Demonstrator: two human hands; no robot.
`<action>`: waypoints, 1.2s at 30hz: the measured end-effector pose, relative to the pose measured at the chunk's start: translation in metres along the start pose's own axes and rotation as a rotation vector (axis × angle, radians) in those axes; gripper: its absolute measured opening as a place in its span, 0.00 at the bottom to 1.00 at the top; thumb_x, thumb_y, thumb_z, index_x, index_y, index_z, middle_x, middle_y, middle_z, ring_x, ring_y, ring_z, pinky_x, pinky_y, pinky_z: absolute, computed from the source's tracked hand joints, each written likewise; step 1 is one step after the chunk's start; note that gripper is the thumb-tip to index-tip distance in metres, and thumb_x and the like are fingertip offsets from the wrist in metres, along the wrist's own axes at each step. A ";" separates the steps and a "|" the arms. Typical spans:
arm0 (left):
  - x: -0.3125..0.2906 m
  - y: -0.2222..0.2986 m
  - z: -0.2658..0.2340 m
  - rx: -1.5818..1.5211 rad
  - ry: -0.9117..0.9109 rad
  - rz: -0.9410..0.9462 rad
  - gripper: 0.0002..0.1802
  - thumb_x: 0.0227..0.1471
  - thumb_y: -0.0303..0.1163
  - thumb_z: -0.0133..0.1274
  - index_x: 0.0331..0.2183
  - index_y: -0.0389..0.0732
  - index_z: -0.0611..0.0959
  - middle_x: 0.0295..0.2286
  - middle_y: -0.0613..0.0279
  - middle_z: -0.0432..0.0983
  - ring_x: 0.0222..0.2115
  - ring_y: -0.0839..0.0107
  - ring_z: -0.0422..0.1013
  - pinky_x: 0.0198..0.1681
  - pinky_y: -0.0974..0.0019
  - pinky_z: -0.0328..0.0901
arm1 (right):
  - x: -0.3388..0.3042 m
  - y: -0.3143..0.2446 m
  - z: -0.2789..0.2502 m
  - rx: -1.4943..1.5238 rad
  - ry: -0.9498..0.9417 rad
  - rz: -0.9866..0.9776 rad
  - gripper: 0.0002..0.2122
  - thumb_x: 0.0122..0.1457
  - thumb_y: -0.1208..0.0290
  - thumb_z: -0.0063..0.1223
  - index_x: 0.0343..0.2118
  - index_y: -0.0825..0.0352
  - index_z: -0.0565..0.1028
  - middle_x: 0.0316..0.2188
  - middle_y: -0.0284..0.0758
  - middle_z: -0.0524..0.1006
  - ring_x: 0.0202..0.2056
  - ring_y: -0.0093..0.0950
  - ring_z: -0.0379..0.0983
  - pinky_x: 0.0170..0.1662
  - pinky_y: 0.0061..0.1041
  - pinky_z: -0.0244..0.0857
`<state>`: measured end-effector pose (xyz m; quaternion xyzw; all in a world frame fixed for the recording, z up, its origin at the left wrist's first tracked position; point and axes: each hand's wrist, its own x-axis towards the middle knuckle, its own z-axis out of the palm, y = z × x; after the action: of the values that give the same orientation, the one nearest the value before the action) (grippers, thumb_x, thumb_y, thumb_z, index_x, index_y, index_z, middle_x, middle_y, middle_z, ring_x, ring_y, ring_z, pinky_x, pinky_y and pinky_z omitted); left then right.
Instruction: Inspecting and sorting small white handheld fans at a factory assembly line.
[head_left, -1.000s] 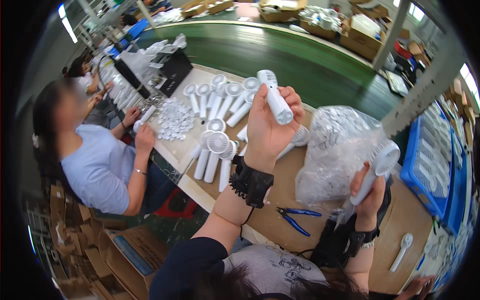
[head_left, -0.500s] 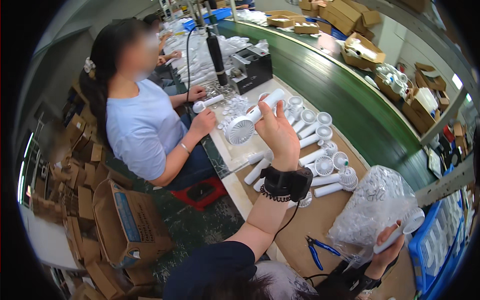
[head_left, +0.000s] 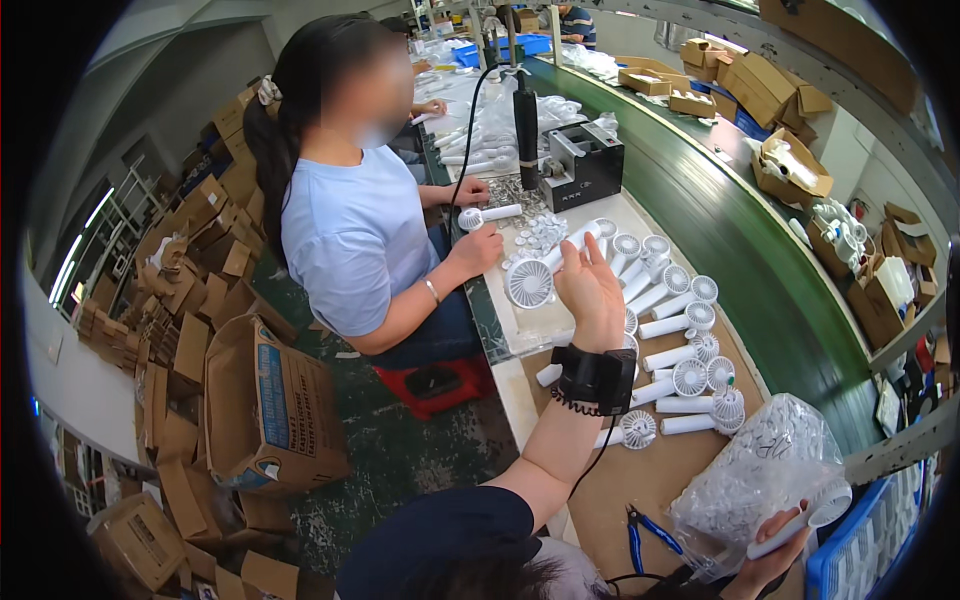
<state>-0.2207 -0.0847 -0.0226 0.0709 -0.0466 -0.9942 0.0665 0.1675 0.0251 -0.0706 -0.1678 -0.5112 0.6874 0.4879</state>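
Dark lettering (head_left: 299,405), turned sideways, is printed in rows on a large cardboard box (head_left: 232,440), beside a blue panel (head_left: 272,400). Dark handwriting (head_left: 772,447) is scrawled across a clear plastic bag (head_left: 745,500), its meaning indistinct. Small pale characters (head_left: 580,187) are borne by a black box (head_left: 603,163); a smaller carton (head_left: 118,540) is marked with blurred dark print (head_left: 150,540).

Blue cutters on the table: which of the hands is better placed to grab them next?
Probably the right hand: it is nearer the blue cutters, though its white fan would need putting down first. The left hand is stretched out farther off.
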 end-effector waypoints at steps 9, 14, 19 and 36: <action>-0.002 0.001 0.004 -0.074 0.022 -0.040 0.15 0.53 0.32 0.41 0.38 0.28 0.63 0.37 0.57 0.60 0.38 0.76 0.59 0.50 0.69 0.60 | 0.003 0.000 -0.001 -0.003 -0.104 -0.005 0.20 0.58 0.59 0.31 0.44 0.71 0.62 0.14 0.29 0.56 0.13 0.15 0.50 0.14 0.13 0.44; -0.004 -0.001 0.005 -0.062 -0.016 -0.033 0.17 0.53 0.32 0.41 0.39 0.28 0.62 0.38 0.57 0.59 0.38 0.76 0.59 0.49 0.69 0.60 | 0.003 0.000 -0.001 -0.005 -0.086 -0.010 0.19 0.58 0.59 0.31 0.44 0.71 0.62 0.14 0.29 0.57 0.13 0.15 0.50 0.14 0.13 0.44; -0.003 0.001 0.003 -0.066 0.005 -0.026 0.17 0.53 0.33 0.41 0.39 0.28 0.62 0.38 0.56 0.58 0.38 0.76 0.59 0.49 0.70 0.60 | 0.002 0.001 0.000 -0.010 -0.109 -0.011 0.20 0.58 0.59 0.32 0.44 0.71 0.62 0.15 0.29 0.58 0.14 0.15 0.50 0.15 0.13 0.44; -0.008 -0.001 0.007 -0.037 -0.023 -0.053 0.22 0.54 0.34 0.40 0.42 0.25 0.57 0.41 0.54 0.54 0.41 0.75 0.57 0.51 0.70 0.59 | 0.001 0.001 0.002 -0.058 0.006 0.006 0.22 0.56 0.55 0.32 0.43 0.72 0.63 0.12 0.32 0.59 0.12 0.17 0.52 0.15 0.14 0.45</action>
<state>-0.2138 -0.0816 -0.0149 0.0595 -0.0272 -0.9970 0.0407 0.1651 0.0246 -0.0706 -0.1852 -0.5289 0.6734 0.4822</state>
